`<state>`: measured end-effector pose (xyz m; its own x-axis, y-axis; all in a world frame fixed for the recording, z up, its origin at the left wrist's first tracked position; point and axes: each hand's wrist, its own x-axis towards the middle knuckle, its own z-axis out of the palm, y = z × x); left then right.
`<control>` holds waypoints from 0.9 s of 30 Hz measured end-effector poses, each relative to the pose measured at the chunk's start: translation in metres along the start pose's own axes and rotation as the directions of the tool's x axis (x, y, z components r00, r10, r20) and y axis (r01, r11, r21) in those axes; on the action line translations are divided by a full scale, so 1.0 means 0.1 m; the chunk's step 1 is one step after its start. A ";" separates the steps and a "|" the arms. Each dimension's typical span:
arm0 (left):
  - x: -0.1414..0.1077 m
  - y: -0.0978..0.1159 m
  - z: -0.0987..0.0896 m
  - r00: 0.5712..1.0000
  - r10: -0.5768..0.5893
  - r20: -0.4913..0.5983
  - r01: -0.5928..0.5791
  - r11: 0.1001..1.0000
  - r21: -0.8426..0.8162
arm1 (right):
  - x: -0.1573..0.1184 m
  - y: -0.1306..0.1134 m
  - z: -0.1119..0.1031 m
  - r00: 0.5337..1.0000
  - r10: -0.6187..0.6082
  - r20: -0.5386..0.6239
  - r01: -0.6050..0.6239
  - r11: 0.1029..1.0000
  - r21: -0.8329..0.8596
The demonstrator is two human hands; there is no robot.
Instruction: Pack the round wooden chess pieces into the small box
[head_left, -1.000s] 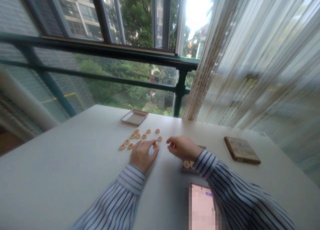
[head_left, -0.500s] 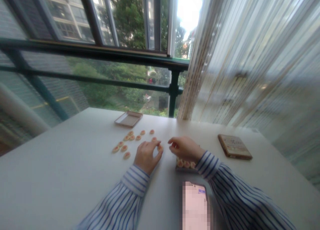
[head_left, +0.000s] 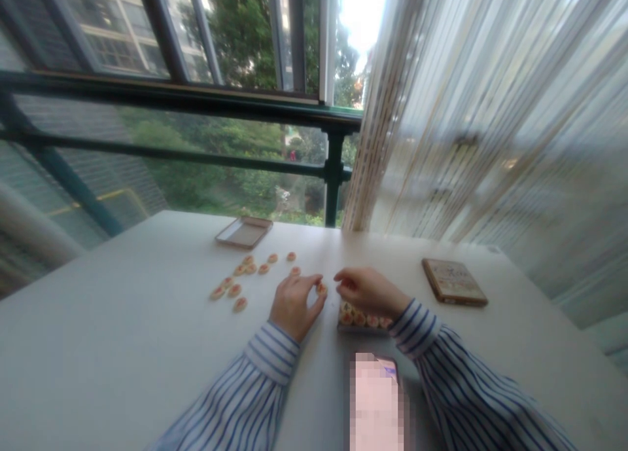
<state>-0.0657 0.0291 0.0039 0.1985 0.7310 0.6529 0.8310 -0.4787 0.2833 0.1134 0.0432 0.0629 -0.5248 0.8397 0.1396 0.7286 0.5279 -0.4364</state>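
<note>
Between the thumb and fingertips of my left hand [head_left: 298, 304] is a round wooden piece with a red mark [head_left: 321, 288], which looks like a Chinese chess piece. Just to its right hovers my right hand [head_left: 370, 288], fingers curled and tips slightly apart, with nothing visible between them. Below that hand, a box [head_left: 363, 330] holds rows of similar pieces [head_left: 360, 319]; my right hand and wrist hide its far part. Several loose chess pieces [head_left: 240, 304] lie scattered on the white table beyond and left of my left hand.
An open shallow tray or lid [head_left: 244, 232] lies at the table's far edge. At the right is a flat brown box [head_left: 454, 282] with writing on top. A phone [head_left: 390, 369], mostly blurred out, is nearest me. Behind the table [head_left: 122, 346] stand a green railing [head_left: 335, 169] and a string curtain [head_left: 471, 110].
My left hand has moved slightly right with the piece, closer to my right hand. The view has shifted a little, so the table things appear further left.
</note>
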 end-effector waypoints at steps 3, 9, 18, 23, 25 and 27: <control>0.01 0.03 0.02 1.000 0.010 0.006 -0.010 1.000 -0.016 | -0.02 0.03 0.01 1.000 -0.010 -0.010 0.010 1.000 0.016; 0.05 0.11 0.05 1.000 0.013 0.027 -0.012 0.999 -0.049 | -0.05 0.07 0.01 1.000 0.013 -0.024 -0.012 0.998 0.055; 0.15 0.23 0.13 0.999 0.015 0.029 -0.013 0.997 -0.079 | -0.10 0.15 -0.03 0.997 0.050 -0.065 -0.042 0.992 0.121; 0.15 0.23 0.20 1.000 0.014 0.012 -0.012 0.993 -0.114 | -0.11 0.20 -0.02 0.994 0.072 -0.086 -0.061 0.990 0.125; 0.14 0.21 0.22 1.000 0.011 0.012 -0.009 0.992 -0.128 | -0.12 0.22 -0.01 0.993 0.076 -0.092 -0.064 0.989 0.133; 0.11 0.19 0.25 1.000 0.008 0.012 -0.006 0.991 -0.137 | -0.13 0.24 0.00 0.992 0.080 -0.101 -0.066 0.988 0.136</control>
<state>-0.0351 0.0404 -0.0011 0.2111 0.7332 0.6464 0.7509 -0.5450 0.3730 0.1374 0.0449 0.0511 -0.4177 0.8879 0.1930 0.6949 0.4490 -0.5617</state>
